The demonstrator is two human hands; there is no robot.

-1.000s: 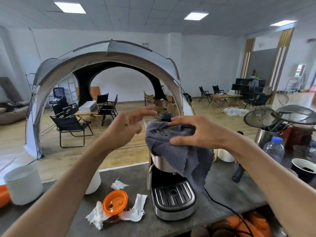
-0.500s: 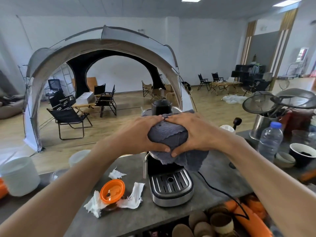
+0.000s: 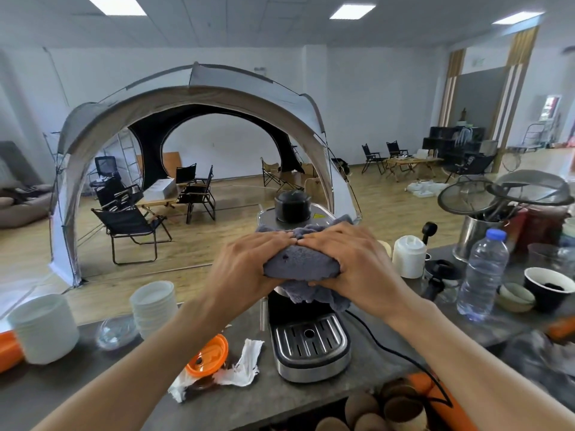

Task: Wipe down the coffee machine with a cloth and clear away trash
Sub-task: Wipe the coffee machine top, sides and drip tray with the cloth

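1. The coffee machine [image 3: 306, 331] stands on the grey table [image 3: 280, 399], near the middle of the view, with its metal drip tray facing the near edge.
2. A grey cloth [image 3: 303, 264] is bunched over the upper front of the machine, and a part of it hangs down above the drip tray.
3. The left hand [image 3: 249, 265] presses on the left side of the cloth; its grip is closed around the fabric, with the fingers curled over the top.
4. The right hand [image 3: 348, 262] holds the right side of the cloth in the same way, closed on it, and the fingertips of both hands touch in the middle.
5. A black round cap [image 3: 292, 205] sits on top of the machine, just behind the hands.
6. Left of the machine, on the table, lie crumpled white tissues [image 3: 241, 365] with brown stains, and an orange lid [image 3: 207, 357] rests on them.
7. Farther left are stacks of white cups [image 3: 154, 307].
8. To the right stand a white container [image 3: 409, 256] and a clear water bottle [image 3: 482, 275] with a blue cap.
9. A black cable [image 3: 389, 349] runs from the machine to the near right.
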